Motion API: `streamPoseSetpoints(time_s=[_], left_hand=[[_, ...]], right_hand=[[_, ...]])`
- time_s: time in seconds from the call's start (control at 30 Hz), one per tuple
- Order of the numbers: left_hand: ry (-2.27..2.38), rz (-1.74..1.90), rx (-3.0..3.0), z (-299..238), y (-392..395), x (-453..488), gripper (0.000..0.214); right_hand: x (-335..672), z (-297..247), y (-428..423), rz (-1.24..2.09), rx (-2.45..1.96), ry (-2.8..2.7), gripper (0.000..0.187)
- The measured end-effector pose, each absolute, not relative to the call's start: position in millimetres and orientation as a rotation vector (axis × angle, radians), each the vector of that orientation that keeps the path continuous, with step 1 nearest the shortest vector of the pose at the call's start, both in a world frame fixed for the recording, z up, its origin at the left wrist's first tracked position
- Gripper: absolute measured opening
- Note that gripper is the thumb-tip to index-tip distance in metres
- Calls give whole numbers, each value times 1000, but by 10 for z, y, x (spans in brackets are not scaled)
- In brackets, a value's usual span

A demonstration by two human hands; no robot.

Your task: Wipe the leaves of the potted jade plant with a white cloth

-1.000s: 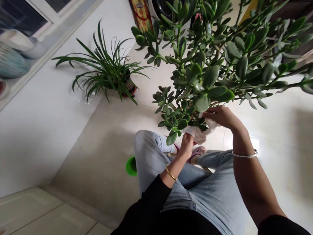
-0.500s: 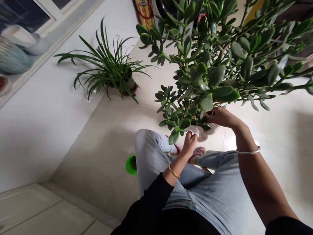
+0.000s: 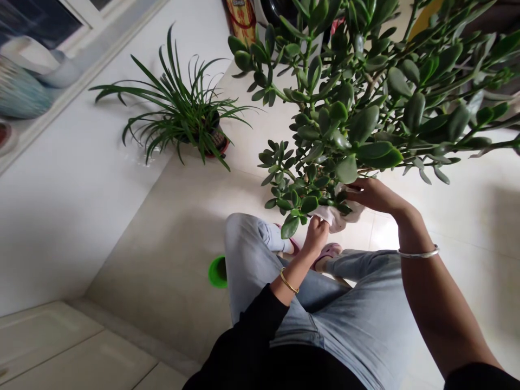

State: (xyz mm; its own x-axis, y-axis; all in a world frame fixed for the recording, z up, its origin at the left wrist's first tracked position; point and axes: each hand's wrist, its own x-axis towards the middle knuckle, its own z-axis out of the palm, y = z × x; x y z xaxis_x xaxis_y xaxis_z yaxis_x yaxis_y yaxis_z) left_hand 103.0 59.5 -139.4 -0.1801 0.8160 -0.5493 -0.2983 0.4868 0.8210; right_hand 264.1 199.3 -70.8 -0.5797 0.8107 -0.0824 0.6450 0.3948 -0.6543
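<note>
A big jade plant (image 3: 357,103) with thick green leaves fills the upper right. A white cloth (image 3: 339,216) sits among its lowest leaves. My right hand (image 3: 371,195) is closed on the cloth and presses it against a leaf cluster. My left hand (image 3: 316,234), with a gold bangle on the wrist, is curled just under those leaves and pinches the cloth's lower edge. A silver bangle rings my right wrist. My knees in light jeans (image 3: 353,314) are below both hands.
A spider plant (image 3: 182,122) in a dark pot stands on the tiled floor by the white wall. A green round object (image 3: 218,272) lies on the floor beside my left knee. A window sill with bowls (image 3: 24,92) runs at upper left.
The view has shifted slightly, and both hands have edged up and right with the cloth along the lower leaves. Both hands still hold the cloth.
</note>
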Motion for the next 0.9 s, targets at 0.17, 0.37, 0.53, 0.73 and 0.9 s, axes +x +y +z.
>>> streamPoseSetpoints(time_s=[0.17,0.37,0.53,0.73,0.9], left_hand=[[1418,1075,508,-1388,610,1032,14],[1429,1081,533,-1357,628,1029,15],[1425,1078,556,-1299,634,1022,18],[1440,1076,565,-1237,648,1013,19],[1457,1083,570,-1222,669,1032,22]], right_hand=[[2637,-720,1962,907,-1350,-2385,33],[2624,-757,1943,869,-1391,-2346,41],[2576,-786,1896,873,-1420,-2281,39],[2584,-791,1870,896,-1374,-2258,28],[2558,-769,1894,896,-1452,-2269,27]])
